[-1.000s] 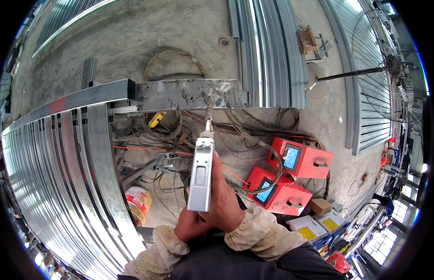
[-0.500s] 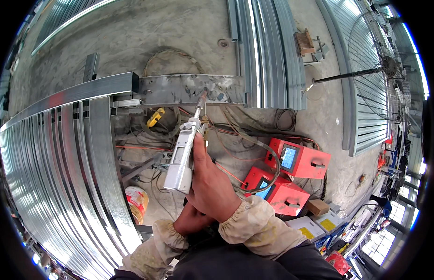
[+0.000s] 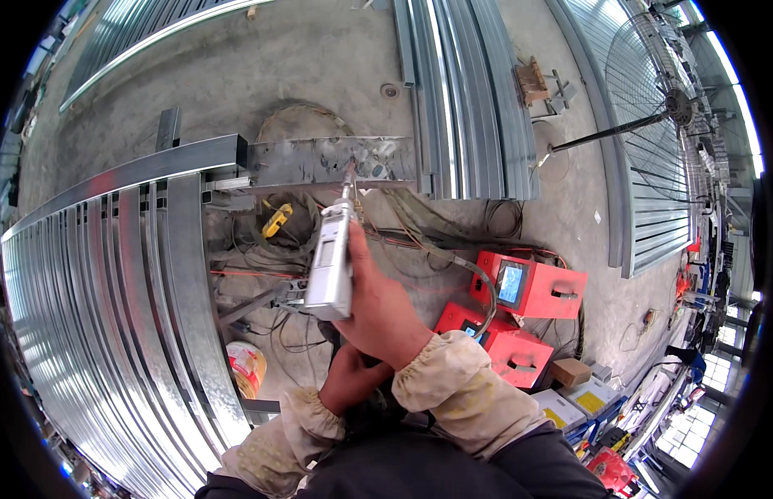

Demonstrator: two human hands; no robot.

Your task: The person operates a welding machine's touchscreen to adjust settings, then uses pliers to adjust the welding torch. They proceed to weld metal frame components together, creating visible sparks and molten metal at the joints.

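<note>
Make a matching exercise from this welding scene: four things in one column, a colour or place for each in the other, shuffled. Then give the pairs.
Things:
1. handheld tool
2. box machines
3. right hand
4. left hand

Descriptions:
A. red, with small screens
B. wrapped around the tool
C. pale grey, tip at the steel plate
D. lower down, under the right wrist

Pairs: 1-C, 2-A, 3-B, 4-D

This is a metal fabrication workshop. Long galvanized steel profiles [image 3: 120, 333] lie in stacks on a bare concrete floor [image 3: 262, 75], with more steel sections [image 3: 465, 100] farther off. Two red welding machines [image 3: 528, 287] sit among tangled cables [image 3: 403, 237], a large standing fan [image 3: 653, 91] stands nearby, and wide windows [image 3: 694, 407] line the hall's edge.
</note>
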